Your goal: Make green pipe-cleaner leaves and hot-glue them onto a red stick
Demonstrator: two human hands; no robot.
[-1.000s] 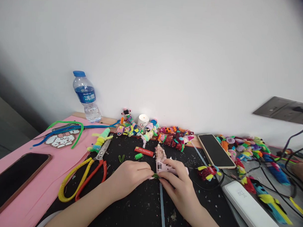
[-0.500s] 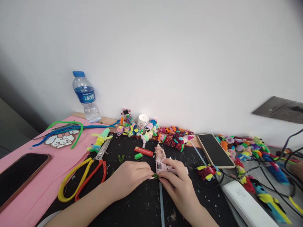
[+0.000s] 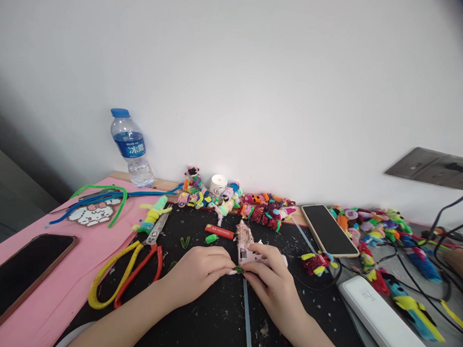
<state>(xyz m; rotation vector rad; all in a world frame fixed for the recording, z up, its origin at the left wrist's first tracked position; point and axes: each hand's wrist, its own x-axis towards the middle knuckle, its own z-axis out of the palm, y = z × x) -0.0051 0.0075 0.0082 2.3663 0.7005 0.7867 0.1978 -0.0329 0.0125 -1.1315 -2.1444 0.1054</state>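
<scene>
Low over the black work mat [image 3: 219, 320], my left hand [image 3: 201, 271] and my right hand [image 3: 273, 281] meet fingertip to fingertip. Both pinch a small dark green piece of pipe cleaner [image 3: 238, 270], partly covered by the fingers. Just beyond it lies a pale pink hot glue gun [image 3: 245, 241], its nozzle pointing away; my right fingers overlap its body. Near the left hand are a bright green fuzzy roll [image 3: 211, 239], a bent V-shaped green piece [image 3: 185, 242] and a red lighter-shaped stick [image 3: 219, 231] with printing.
Left are scissors [image 3: 153, 236] with yellow and red handles, a phone [image 3: 30, 273] and a water bottle [image 3: 130, 149]. Pipe-cleaner figures [image 3: 260, 210] line the wall. To the right lie another phone [image 3: 330, 230], a white power bank [image 3: 386, 315] and cables; another person's hand [image 3: 458, 262] shows there.
My hands keep almost the same place, with only a slight shift of the fingers around the green piece. Everything else stays where it was.
</scene>
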